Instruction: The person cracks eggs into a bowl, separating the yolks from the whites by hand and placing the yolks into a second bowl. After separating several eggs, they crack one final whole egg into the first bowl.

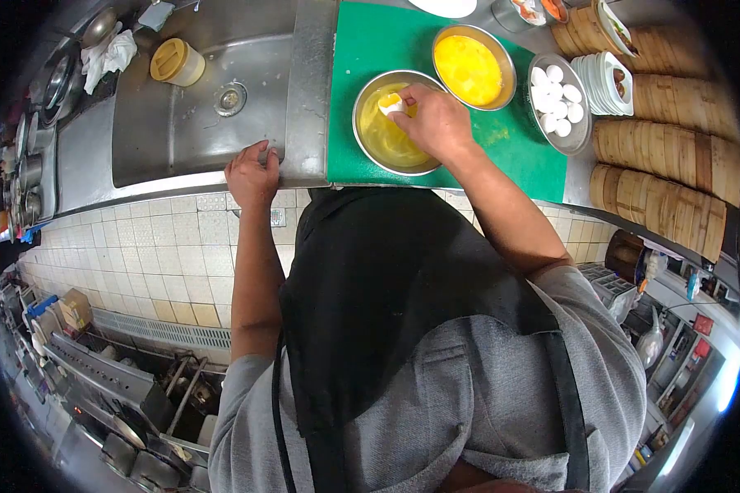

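Note:
Over the steel bowl of clear egg white [396, 148], my right hand [436, 119] is closed on a cracked eggshell [391, 103] with yellow yolk in it. Touching that bowl on its far right is a second steel bowl [467, 67], filled with yellow yolks. Whole white eggs [560, 92] lie in another bowl [582, 135] farther right. My left hand [252, 174] is at the front rim of the sink, fingers loosely bent and apart. No held object can be made out in it.
Bowls stand on a green cutting board [518, 164]. To the left, the steel sink [197, 148] holds a yellow-lidded tub [177, 63] near its drain. Stacked white dishes [594, 85] and bamboo steamers [666, 131] line the right side. Tiled floor [148, 255] lies below the counter.

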`<control>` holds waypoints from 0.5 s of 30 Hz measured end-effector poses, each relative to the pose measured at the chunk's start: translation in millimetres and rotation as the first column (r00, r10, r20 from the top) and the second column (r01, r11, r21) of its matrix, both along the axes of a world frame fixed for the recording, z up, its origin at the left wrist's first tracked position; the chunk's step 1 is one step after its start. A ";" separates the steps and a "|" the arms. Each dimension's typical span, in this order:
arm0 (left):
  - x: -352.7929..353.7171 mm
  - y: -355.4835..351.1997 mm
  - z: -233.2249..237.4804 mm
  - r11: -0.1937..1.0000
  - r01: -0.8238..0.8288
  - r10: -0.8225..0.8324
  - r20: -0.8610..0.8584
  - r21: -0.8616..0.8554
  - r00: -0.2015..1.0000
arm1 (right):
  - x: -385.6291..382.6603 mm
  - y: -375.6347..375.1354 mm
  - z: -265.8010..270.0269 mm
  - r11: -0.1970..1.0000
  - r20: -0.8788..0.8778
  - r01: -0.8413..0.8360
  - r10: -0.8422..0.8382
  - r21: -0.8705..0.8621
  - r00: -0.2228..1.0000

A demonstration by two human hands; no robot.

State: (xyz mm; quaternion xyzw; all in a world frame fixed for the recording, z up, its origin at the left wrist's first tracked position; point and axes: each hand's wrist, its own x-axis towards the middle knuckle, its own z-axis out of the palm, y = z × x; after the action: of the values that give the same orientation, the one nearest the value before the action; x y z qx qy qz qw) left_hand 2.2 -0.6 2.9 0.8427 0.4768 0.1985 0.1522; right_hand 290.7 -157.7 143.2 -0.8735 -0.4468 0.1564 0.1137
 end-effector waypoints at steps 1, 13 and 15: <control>-0.1 0.2 0.3 1.000 0.006 -0.006 0.007 0.001 1.000 | -0.3 -0.4 0.6 1.000 0.001 -0.005 0.005 0.009 1.000; 0.2 -0.7 2.2 1.000 0.006 -0.006 0.006 0.006 1.000 | 4.2 -14.3 -11.4 0.939 -0.181 0.055 0.007 0.338 0.983; -0.4 -0.3 0.4 1.000 0.009 -0.009 0.008 0.015 1.000 | 3.5 -17.5 -7.2 0.927 -0.202 0.066 0.011 0.369 0.979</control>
State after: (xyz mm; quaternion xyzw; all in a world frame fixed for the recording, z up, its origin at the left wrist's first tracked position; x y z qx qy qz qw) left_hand 1.8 -0.9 3.3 0.8452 0.4708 0.2045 0.1489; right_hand 294.2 -175.2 136.0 -0.8218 -0.4424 0.1541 0.3243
